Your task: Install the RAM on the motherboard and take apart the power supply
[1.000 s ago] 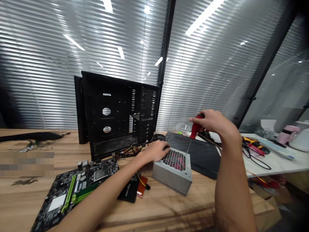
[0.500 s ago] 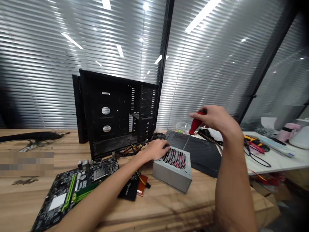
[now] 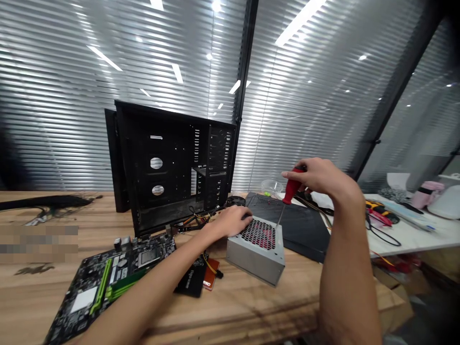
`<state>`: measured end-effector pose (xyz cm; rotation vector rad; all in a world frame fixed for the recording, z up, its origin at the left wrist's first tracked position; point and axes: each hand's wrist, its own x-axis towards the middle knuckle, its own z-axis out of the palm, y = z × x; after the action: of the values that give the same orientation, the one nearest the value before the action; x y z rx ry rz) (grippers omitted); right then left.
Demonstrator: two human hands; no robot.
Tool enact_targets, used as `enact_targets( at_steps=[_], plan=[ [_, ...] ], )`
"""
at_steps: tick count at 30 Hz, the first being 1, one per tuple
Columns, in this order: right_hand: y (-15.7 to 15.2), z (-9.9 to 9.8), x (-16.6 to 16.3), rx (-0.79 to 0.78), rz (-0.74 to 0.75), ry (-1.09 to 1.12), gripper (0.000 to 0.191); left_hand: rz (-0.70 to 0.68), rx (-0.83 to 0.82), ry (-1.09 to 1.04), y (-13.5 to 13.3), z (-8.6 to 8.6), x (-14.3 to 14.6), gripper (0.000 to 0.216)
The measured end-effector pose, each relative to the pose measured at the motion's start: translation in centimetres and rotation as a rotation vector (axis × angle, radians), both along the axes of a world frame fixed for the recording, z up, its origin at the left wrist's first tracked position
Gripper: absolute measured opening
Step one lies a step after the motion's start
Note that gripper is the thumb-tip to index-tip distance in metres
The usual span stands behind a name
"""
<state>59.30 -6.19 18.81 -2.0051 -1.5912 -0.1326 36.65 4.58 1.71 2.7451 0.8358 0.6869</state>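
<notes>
Where left hand (image 3: 233,221) rests, metal box (image 3: 252,261): grey, square-edged, honeycomb-vented.

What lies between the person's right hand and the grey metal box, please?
In the head view, a screwdriver lies there: the right hand grips its red handle, and its shaft slants down toward the grey metal box.

Bright streaky glare across blinds (image 3: 287,100)

black computer case (image 3: 176,177) before slatted blinds (image 3: 298,105), pink container (image 3: 420,199) on white table (image 3: 406,239)
</notes>
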Motion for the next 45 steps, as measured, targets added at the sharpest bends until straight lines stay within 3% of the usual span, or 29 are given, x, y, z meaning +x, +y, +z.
enact_targets(
  at_steps=[37, 45],
  plan=[
    [0.2, -0.1, -0.3, 0.023, 0.000, 0.000, 0.040, 0.002, 0.001, 0.006, 0.2, -0.2, 0.2, 0.038],
    [1.0, -0.6, 0.1, 0.062, -0.155, -0.149, 0.064, 0.005, -0.014, 0.006, 0.2, -0.1, 0.2, 0.039]
  ],
)
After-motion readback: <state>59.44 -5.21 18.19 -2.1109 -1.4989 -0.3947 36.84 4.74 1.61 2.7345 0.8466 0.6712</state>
